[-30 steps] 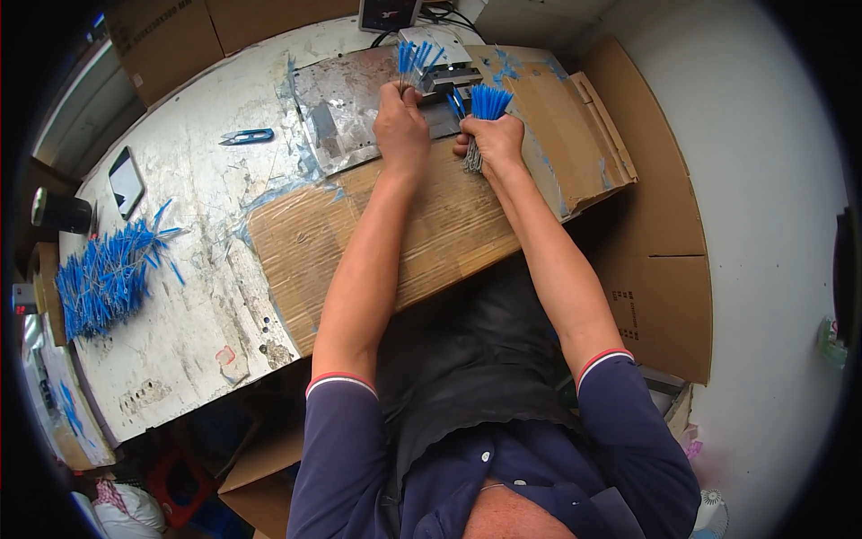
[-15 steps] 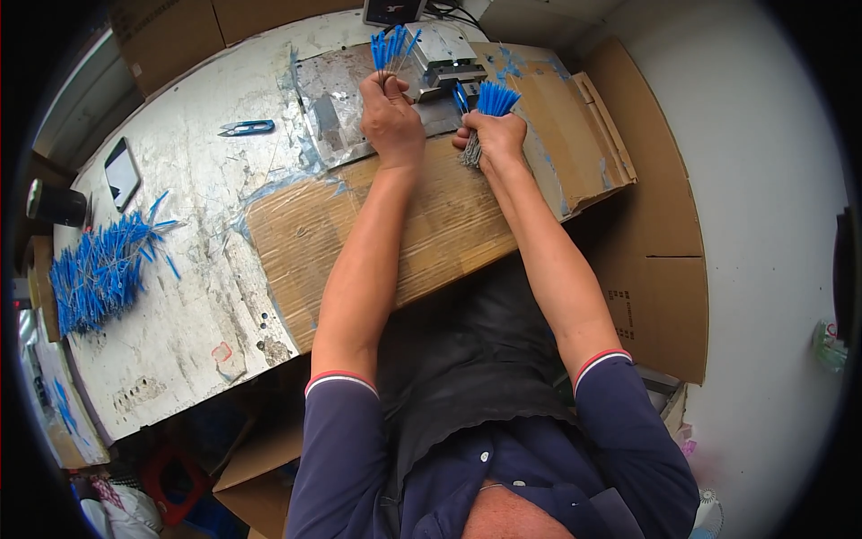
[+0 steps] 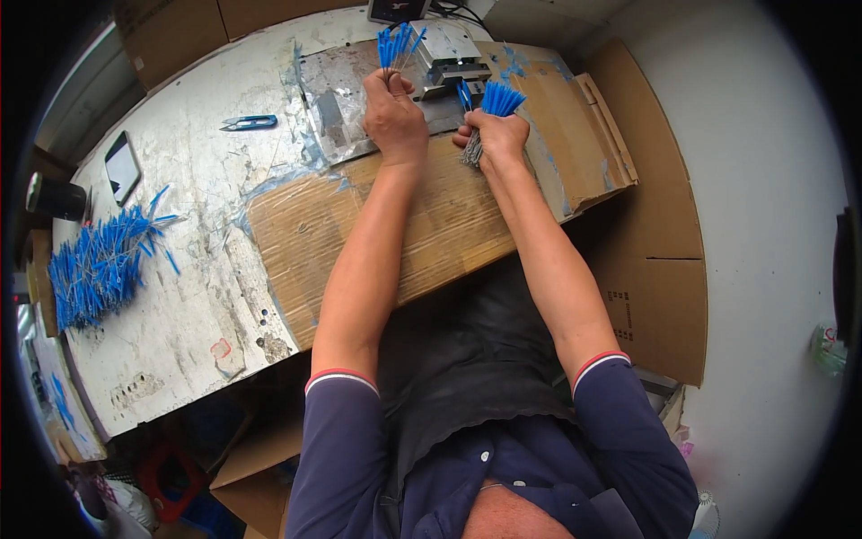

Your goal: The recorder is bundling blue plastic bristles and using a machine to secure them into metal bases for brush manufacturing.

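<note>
My left hand (image 3: 395, 115) is closed round the stems of a loose bunch of thin wire pieces with blue ends (image 3: 393, 47), the blue ends fanned upward. A denser bundle of blue-ended wire pieces (image 3: 501, 97) is gripped in my right hand (image 3: 499, 135), its grey wire stems hanging below the palm. From the fingertips of that hand a separate blue piece or two (image 3: 464, 95) stick up, close to a small metal fixture (image 3: 454, 65). The fixture has a block and a jaw-like front, and sits just beyond both hands.
A big heap of the same blue-ended pieces (image 3: 101, 269) lies at the left of the worn white table (image 3: 197, 323). Thread snips (image 3: 250, 122), a phone (image 3: 122, 168) and a dark cup (image 3: 56, 198) are also there. Taped cardboard (image 3: 359, 234) covers the near edge.
Both hands have shifted very slightly to the right with their bundles. Their grips look the same.
</note>
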A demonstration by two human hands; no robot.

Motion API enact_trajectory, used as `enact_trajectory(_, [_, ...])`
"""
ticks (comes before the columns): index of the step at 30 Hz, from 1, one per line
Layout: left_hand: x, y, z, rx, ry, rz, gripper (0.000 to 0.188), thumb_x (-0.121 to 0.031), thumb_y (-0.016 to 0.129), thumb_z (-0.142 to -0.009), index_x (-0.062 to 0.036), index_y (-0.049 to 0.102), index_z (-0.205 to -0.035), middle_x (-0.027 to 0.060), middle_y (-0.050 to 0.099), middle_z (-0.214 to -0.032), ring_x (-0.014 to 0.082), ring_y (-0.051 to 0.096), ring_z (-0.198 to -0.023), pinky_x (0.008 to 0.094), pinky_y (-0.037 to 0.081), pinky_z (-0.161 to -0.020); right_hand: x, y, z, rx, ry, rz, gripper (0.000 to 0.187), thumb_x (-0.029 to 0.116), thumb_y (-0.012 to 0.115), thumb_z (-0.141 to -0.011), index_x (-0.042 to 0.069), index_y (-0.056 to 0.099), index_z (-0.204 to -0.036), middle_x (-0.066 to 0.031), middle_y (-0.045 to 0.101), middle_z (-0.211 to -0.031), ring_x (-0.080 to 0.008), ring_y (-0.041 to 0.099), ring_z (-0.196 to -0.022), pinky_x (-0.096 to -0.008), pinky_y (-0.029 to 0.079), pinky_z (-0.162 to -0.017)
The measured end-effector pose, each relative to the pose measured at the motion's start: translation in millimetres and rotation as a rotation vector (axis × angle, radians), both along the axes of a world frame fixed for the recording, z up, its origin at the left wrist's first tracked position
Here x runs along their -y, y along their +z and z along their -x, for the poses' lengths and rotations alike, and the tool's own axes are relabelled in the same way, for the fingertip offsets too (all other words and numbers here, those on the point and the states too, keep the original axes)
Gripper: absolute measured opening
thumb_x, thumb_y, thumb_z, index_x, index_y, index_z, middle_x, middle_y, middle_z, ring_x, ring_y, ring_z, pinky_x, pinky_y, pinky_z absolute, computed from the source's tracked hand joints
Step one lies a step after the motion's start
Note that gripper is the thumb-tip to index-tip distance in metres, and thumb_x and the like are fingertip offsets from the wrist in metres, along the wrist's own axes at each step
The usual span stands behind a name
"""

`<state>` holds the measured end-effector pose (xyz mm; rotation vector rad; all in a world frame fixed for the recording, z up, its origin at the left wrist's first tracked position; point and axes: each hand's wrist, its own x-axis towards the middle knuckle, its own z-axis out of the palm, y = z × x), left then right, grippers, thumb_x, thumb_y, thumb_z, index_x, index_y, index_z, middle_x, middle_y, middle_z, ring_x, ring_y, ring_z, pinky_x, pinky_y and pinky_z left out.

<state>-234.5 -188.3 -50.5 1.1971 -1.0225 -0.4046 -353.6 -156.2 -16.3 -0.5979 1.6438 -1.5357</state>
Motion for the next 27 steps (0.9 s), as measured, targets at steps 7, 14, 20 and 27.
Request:
enact_trajectory(7, [0,0,3,0.096,0.025,-0.059,0.013,-0.021,0.053,-0.106,-0.0083,0.056,-0.107,0.0062,0.071,-0.084,0.0299,0.071,-0.077,0.0425,0.052,-0.069,6,-1,5,-0.024,-0.007,-0.047,0.008,-0.011,0.067,-0.080,-0.007,0.060,-0.079,-0.0158,0.065,-0.072,-0.0251,0.068,-0.055,-0.0370,0.061,-0.045])
enact_trajectory(14, [3,-8,4,0.242,0.100,0.000,0.012,-0.020,0.052,-0.106,-0.0081,0.056,-0.107,0.0111,0.072,-0.088,0.0366,0.070,-0.082,0.0486,0.051,-0.070,5,2,5,0.104,-0.019,-0.059,0.007,-0.009,0.067,-0.081,-0.009,0.061,-0.084,-0.0193,0.067,-0.075,-0.0293,0.069,-0.058,-0.0395,0.062,-0.047])
enact_trajectory(20, [4,-13,5,0.492,0.002,-0.079,0.010,-0.017,0.056,-0.101,-0.0071,0.056,-0.103,0.0174,0.071,-0.093,0.0399,0.068,-0.081,0.0509,0.049,-0.073,-3,-1,9,0.216,0.014,0.037,0.009,-0.009,0.069,-0.081,-0.008,0.062,-0.087,-0.0182,0.067,-0.076,-0.0292,0.069,-0.061,-0.0443,0.065,-0.054])
enact_trajectory(27, [5,-16,5,0.600,-0.080,-0.062,0.007,-0.012,0.058,-0.097,-0.0058,0.056,-0.098,0.0177,0.069,-0.090,0.0393,0.067,-0.082,0.0501,0.049,-0.075,-9,-1,18,0.075,0.071,-0.002,0.008,-0.011,0.068,-0.078,-0.006,0.062,-0.076,-0.0157,0.064,-0.070,-0.0258,0.065,-0.053,-0.0388,0.059,-0.045])
